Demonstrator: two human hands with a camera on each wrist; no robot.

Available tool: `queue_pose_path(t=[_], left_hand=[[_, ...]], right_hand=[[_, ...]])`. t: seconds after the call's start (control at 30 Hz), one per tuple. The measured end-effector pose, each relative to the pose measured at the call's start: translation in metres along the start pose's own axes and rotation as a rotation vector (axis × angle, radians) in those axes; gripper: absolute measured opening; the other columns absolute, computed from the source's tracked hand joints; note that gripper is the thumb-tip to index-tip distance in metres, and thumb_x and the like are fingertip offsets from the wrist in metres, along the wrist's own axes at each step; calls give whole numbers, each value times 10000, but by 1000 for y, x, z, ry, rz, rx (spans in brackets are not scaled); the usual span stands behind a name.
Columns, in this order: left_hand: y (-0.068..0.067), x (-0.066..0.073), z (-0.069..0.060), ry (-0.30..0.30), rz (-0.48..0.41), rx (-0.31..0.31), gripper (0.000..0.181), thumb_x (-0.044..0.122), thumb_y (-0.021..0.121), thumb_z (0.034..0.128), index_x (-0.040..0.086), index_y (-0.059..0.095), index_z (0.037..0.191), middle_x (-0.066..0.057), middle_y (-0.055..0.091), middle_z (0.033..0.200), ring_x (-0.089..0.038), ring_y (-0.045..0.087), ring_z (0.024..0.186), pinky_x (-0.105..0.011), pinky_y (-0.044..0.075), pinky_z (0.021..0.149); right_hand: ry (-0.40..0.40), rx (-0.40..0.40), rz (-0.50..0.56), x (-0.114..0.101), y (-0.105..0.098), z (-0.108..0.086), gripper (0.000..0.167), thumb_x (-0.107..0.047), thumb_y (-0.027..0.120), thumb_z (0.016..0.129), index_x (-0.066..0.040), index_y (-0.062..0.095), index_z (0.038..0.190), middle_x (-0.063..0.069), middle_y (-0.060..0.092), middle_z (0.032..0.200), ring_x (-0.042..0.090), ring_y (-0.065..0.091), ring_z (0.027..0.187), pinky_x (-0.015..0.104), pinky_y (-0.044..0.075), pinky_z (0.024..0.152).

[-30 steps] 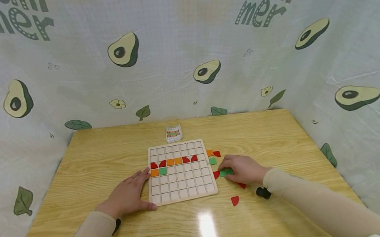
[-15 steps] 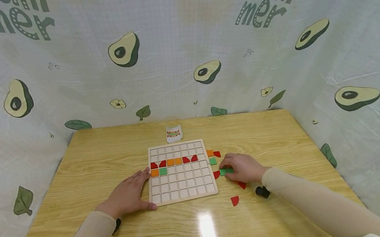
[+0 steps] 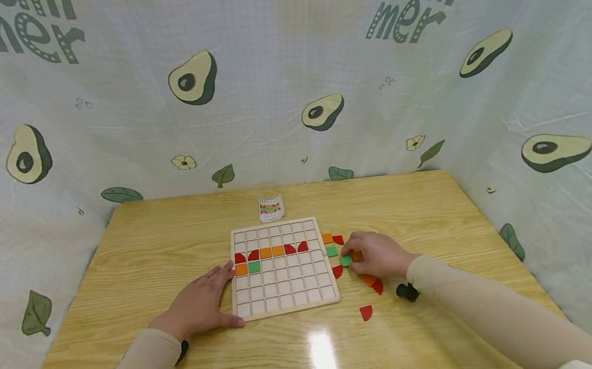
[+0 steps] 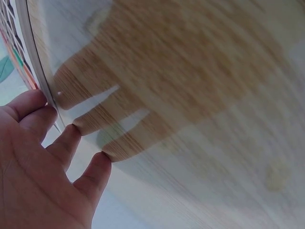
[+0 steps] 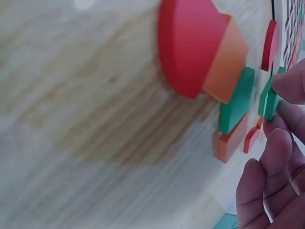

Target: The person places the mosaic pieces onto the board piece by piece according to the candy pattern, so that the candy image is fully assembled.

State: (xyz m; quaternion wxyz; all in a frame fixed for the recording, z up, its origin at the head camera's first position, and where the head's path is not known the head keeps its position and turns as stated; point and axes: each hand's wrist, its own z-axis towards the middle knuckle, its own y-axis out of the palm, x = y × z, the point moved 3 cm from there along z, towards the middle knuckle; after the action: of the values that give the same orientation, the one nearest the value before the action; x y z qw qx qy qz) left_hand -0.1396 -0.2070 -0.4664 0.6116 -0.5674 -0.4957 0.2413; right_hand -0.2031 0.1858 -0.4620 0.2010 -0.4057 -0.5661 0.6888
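A wooden grid board (image 3: 284,302) lies on the table, with a row of red quarter-circles and orange squares (image 3: 272,252), and an orange and a green square below its left end. My left hand (image 3: 199,303) rests at the board's left edge, fingers spread; in the left wrist view the left hand (image 4: 52,162) has its fingertips on the tabletop. Right of the board, my right hand (image 3: 381,254) pinches a green square (image 3: 346,261) between thumb and finger. The right wrist view shows this green piece (image 5: 271,100) tilted in the right hand (image 5: 281,157).
Loose pieces lie right of the board: an orange square (image 3: 327,238), a green square (image 3: 331,251), red quarter-circles (image 3: 366,312) and others partly under the right hand. A small patterned card (image 3: 271,208) lies behind the board. Printed cloth (image 3: 269,150) hangs behind the table.
My right hand has moved slightly away from me with a green square pinched, uncovering orange pieces beneath and beside it. The left hand and the board have not moved.
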Motion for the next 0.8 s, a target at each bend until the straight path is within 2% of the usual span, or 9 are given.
queue_pose_path(t=[0.2, 0.43, 0.6, 0.8], left_hand=[[1, -1, 0, 0, 2, 3, 1124, 721, 752, 701, 2, 415, 1497, -149, 316, 1590, -405, 315, 1425, -591, 294, 1106], [-1, 2, 0, -4, -9, 7, 1111, 700, 767, 702, 3, 421, 1494, -151, 318, 1589, -411, 320, 1421, -599, 300, 1099], [-1, 1, 0, -8, -10, 7, 1111, 694, 774, 700, 4, 419, 1495, -148, 318, 1589, -410, 320, 1421, -600, 298, 1100], [-1, 0, 0, -4, -7, 9, 1112, 696, 770, 703, 2, 416, 1496, -152, 320, 1587, -412, 319, 1421, -604, 299, 1098]], right_hand=[[1, -9, -6, -3, -4, 7, 231, -236, 767, 854, -185, 742, 1078, -111, 616, 1002, 111, 592, 843, 291, 524, 776], [-38, 4, -24, -15, -9, 19, 206, -243, 762, 859, -189, 747, 1057, -85, 625, 977, 79, 557, 755, 244, 496, 666], [-78, 10, -10, -28, -9, 33, 201, -239, 762, 859, -183, 752, 1052, -62, 639, 983, 87, 569, 762, 250, 497, 671], [-75, -11, 14, -40, -1, 55, 209, -251, 745, 872, -196, 746, 1074, -77, 636, 1011, 102, 578, 807, 263, 496, 721]])
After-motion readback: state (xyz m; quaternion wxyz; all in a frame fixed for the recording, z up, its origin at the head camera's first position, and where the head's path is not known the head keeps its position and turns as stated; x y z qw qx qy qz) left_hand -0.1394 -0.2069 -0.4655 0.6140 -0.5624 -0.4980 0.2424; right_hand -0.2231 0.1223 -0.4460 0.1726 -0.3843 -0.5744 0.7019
